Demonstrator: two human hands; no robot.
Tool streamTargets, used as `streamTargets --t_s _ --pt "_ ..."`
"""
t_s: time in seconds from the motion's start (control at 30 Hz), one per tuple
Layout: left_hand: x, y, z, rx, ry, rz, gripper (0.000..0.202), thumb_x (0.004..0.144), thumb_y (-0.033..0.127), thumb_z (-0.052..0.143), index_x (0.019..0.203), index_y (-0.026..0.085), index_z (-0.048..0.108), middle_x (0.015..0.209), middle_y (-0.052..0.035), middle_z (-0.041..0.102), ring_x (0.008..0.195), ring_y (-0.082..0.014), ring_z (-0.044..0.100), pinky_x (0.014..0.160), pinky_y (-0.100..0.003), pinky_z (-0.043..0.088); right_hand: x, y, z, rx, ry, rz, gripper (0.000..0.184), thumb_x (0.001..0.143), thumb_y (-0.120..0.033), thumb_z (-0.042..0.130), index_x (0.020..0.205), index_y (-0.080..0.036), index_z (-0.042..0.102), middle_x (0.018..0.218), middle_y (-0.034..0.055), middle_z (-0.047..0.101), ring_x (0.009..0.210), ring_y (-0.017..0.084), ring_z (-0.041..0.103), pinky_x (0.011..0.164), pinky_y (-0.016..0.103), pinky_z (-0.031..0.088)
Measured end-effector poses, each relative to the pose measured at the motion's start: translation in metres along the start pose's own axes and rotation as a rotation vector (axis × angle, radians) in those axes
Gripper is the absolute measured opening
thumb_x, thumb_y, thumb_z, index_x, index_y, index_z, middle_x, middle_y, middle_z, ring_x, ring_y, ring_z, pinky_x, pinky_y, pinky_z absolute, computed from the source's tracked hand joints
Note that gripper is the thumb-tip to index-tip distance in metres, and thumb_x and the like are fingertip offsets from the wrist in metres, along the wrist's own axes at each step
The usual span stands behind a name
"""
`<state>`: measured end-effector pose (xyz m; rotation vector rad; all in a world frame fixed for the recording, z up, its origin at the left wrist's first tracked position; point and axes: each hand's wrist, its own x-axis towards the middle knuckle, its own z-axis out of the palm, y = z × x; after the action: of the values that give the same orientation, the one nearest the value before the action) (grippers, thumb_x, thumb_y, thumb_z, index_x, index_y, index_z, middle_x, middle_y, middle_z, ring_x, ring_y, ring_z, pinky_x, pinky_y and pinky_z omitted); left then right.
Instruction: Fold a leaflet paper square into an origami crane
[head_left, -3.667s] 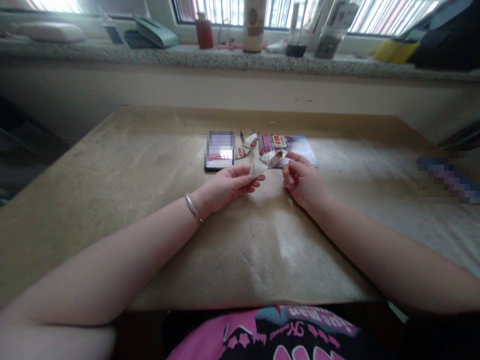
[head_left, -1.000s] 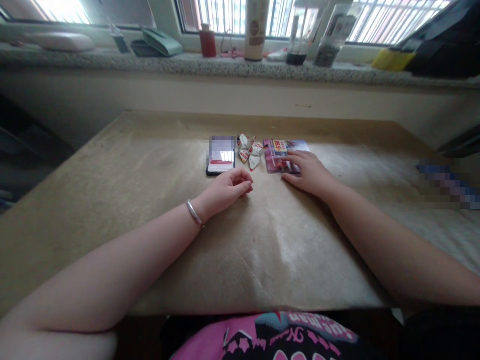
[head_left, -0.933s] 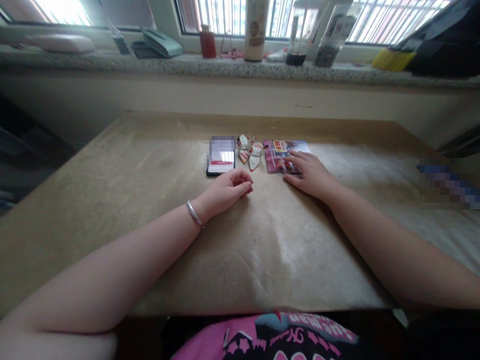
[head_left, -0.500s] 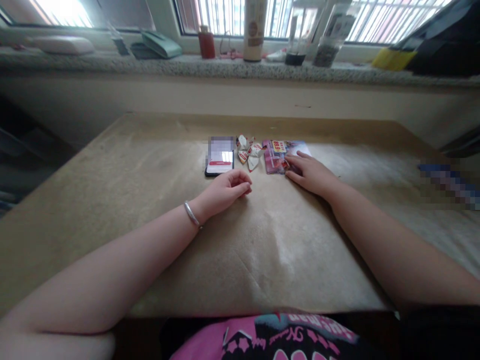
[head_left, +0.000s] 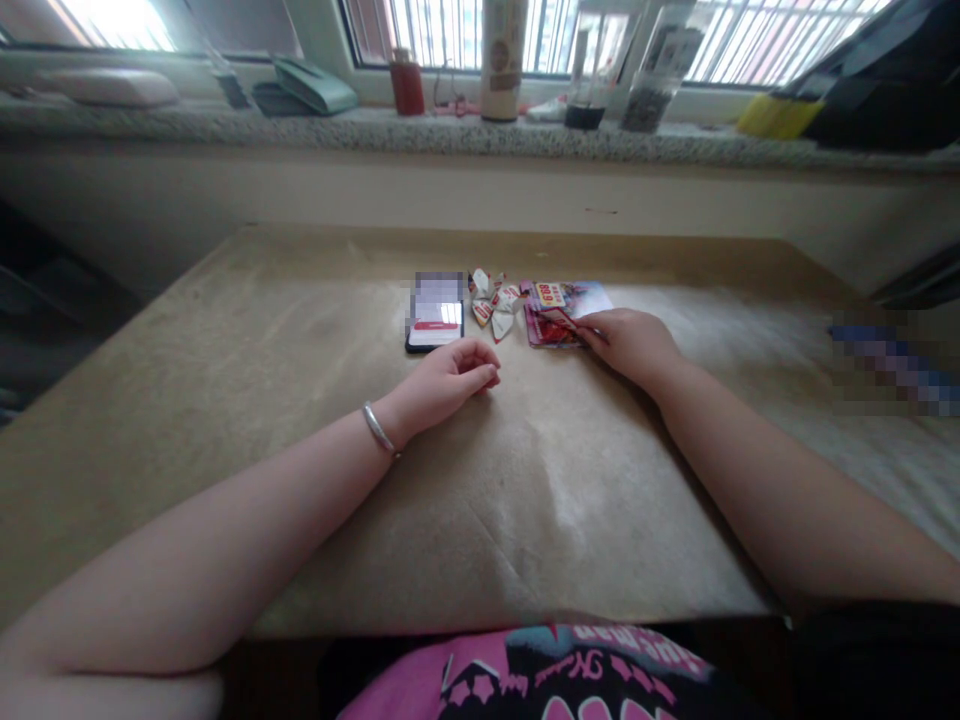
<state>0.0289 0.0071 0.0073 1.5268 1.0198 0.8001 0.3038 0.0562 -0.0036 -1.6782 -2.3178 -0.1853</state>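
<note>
My left hand (head_left: 457,374) rests on the table just below the phone (head_left: 435,325), its fingers curled in with nothing visible in them. The phone lies flat with its screen lit, partly blurred out. Beside it sits a folded paper piece (head_left: 502,298) with white pointed flaps and red print. To the right lies a colourful printed leaflet (head_left: 581,295), partly covered by my right hand (head_left: 630,340). That hand pinches a reddish flap of the leaflet between thumb and fingers, lifting it slightly. My fingertips hide some of the flap.
A tan cover lies over the table (head_left: 360,540). Behind it, the stone windowsill (head_left: 337,130) holds a red bottle (head_left: 407,85), a pale cylinder (head_left: 501,65), clear containers and a green case (head_left: 315,88). A blurred-out strip (head_left: 892,365) lies at the right.
My right hand was lying flat with fingers spread on the leaflet; now its fingers are drawn together, pinching a raised flap. My left hand keeps its curled pose.
</note>
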Motion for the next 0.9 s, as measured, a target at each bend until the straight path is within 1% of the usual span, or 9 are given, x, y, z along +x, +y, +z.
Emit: streamTargets --t_s 0.13,0.23,0.37,0.47,0.53,0.67,0.8,0.9 --pt "0.001 0.000 0.000 0.004 0.005 -0.010 0.008 0.081 0.021 0.058 0.083 0.014 0.055 0.072 0.0020 0.059 0.067 -0.0078 0.056 0.065 -0.021 0.044 -0.003 -0.011 -0.005 -0.133 0.032 0.041 0.032 0.088 -0.040 0.047 0.099 -0.028 0.074 0.103 0.0050 0.074 0.089 0.026 0.067 0.057 0.031 0.035" --pt "0.001 0.000 0.000 0.018 0.003 -0.016 0.008 0.080 0.021 0.058 0.083 0.014 0.054 0.071 0.0024 0.058 0.067 -0.0076 0.056 0.065 -0.021 0.044 -0.005 -0.018 -0.010 -0.216 0.013 0.006 0.031 0.089 -0.036 0.044 0.096 -0.025 0.072 0.101 0.0053 0.074 0.087 0.024 0.067 0.054 0.031 0.030" --pt "0.000 0.001 -0.001 0.021 0.000 -0.005 0.009 0.080 0.022 0.057 0.083 0.015 0.054 0.072 0.0022 0.058 0.067 -0.0079 0.056 0.065 -0.022 0.044 -0.010 -0.023 -0.016 -0.263 0.005 -0.062 0.030 0.091 -0.032 0.042 0.089 -0.022 0.070 0.102 0.0055 0.073 0.086 0.022 0.065 0.055 0.031 0.027" --pt "-0.001 0.000 -0.002 0.036 -0.002 0.012 0.008 0.081 0.022 0.057 0.084 0.015 0.054 0.072 0.0018 0.059 0.067 -0.0081 0.056 0.065 -0.022 0.045 -0.016 -0.027 -0.020 -0.270 0.041 -0.106 0.027 0.091 -0.031 0.043 0.088 -0.022 0.068 0.103 0.0042 0.072 0.084 0.021 0.064 0.055 0.031 0.026" --pt "-0.001 -0.001 -0.002 0.052 0.002 0.021 0.008 0.081 0.022 0.057 0.085 0.015 0.054 0.073 0.0016 0.059 0.067 -0.0083 0.056 0.065 -0.022 0.045 -0.020 -0.031 -0.023 -0.286 0.054 -0.153 0.027 0.093 -0.030 0.042 0.087 -0.021 0.067 0.099 0.0044 0.072 0.083 0.020 0.063 0.056 0.031 0.026" --pt "-0.002 -0.003 -0.002 0.102 0.003 0.061 0.009 0.081 0.023 0.056 0.085 0.015 0.055 0.074 0.0006 0.060 0.069 -0.0091 0.056 0.065 -0.023 0.045 -0.024 -0.042 -0.027 -0.307 -0.008 -0.287 0.028 0.094 -0.026 0.039 0.090 -0.019 0.066 0.093 0.0069 0.071 0.084 0.022 0.061 0.057 0.032 0.026" --pt "-0.004 -0.003 -0.001 0.133 0.011 0.133 0.010 0.082 0.023 0.055 0.087 0.015 0.055 0.073 0.0009 0.059 0.068 -0.0093 0.055 0.064 -0.023 0.044 -0.031 -0.051 -0.029 -0.260 -0.035 -0.324 0.027 0.094 -0.023 0.040 0.096 -0.018 0.066 0.092 0.0085 0.071 0.085 0.022 0.059 0.061 0.032 0.030" --pt "-0.004 -0.001 -0.002 0.217 0.018 0.187 0.008 0.083 0.021 0.053 0.088 0.015 0.056 0.071 0.0025 0.055 0.064 -0.0082 0.050 0.060 -0.022 0.041 -0.041 -0.052 -0.029 -0.196 -0.043 -0.325 0.027 0.095 -0.026 0.040 0.092 -0.020 0.066 0.094 0.0073 0.071 0.084 0.021 0.061 0.063 0.031 0.033"
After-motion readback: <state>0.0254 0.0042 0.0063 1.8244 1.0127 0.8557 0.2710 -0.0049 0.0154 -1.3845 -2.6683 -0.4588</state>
